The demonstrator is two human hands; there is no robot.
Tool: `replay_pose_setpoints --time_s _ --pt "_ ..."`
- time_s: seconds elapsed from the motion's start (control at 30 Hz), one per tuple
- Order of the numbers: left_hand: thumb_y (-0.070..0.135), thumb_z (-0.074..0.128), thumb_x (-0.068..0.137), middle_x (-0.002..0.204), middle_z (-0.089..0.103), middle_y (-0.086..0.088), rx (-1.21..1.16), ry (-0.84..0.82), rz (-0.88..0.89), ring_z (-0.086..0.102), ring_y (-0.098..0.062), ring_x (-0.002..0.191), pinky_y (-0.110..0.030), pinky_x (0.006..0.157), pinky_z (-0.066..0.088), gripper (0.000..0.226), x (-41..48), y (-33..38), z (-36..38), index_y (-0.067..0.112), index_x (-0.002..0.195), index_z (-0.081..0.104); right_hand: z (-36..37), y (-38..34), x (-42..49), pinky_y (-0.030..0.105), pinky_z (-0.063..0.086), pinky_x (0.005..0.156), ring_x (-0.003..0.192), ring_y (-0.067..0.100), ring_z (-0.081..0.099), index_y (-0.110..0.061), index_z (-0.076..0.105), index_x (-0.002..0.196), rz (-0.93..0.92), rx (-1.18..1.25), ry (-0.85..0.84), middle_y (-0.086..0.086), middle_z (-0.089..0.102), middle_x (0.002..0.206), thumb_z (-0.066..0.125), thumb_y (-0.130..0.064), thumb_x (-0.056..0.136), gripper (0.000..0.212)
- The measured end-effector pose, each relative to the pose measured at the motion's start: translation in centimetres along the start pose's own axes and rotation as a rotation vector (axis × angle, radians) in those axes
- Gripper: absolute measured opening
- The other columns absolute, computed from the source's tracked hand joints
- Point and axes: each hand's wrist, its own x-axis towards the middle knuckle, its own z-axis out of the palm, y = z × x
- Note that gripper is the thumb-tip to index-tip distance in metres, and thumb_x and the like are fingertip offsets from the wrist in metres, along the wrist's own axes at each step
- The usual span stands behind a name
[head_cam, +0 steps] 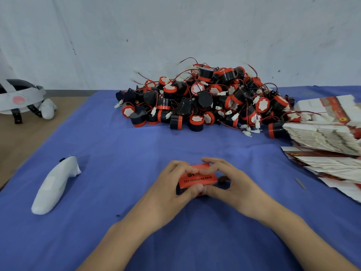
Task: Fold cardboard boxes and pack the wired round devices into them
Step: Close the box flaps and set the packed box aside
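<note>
The small red box (pixel 198 179) has black print on its top. The big letters start with "S" and then what looks like "Y". The rest is hidden where the fingers of the left hand (pixel 175 184) and the right hand (pixel 232 184) meet. Under that is one line of small black letters. It seems to start with "12V", but the rest is too blurry to read. The flat boxes (pixel 320 133) on the right have a tiny yellow mark on a red stripe, too small to read.
</note>
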Motion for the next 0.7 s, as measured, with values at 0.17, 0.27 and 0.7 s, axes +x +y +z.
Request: replay_pose_setpoints --time_s 0.17,0.27,0.7 --pt "0.072 0.048 0.085 0.123 0.047 0.029 0.093 -0.013 0.034 0.048 0.001 0.118 -0.024 0.091 0.047 0.038 0.0 -0.2 -0.7 0.046 0.112 0.055 -0.4 -0.1 0.4 0.011 0.037 0.092 0.121 -0.004 0.051 -0.044 0.067 0.1 -0.005 0.002 -0.028 -0.035 0.05 0.13 0.075 -0.056 0.076 0.029" --pt "0.077 0.042 0.085 0.12 0.046 0.031 0.202 0.003 0.06 0.042 0.002 0.119 -0.017 0.087 0.042 0.041 -0.1 0.1 -0.9 0.047 0.11 0.055 -0.6 -0.1 0.5 0.002 0.033 0.09 0.121 -0.005 0.048 -0.047 0.067 0.099 -0.008 -0.036 -0.031 -0.037 0.049 0.129 0.075 -0.059 0.073 0.03" --pt "0.09 0.034 0.076 0.112 0.041 0.029 0.261 -0.003 0.005 0.042 0.006 0.112 -0.013 0.075 0.042 0.053 -0.5 0.2 -1.1 0.057 0.114 0.052 -0.9 -0.5 0.2 0.014 0.038 0.09 0.11 -0.006 0.053 -0.046 0.068 0.094 0.029 0.041 -0.073 -0.036 0.049 0.128 0.077 -0.052 0.075 0.022"
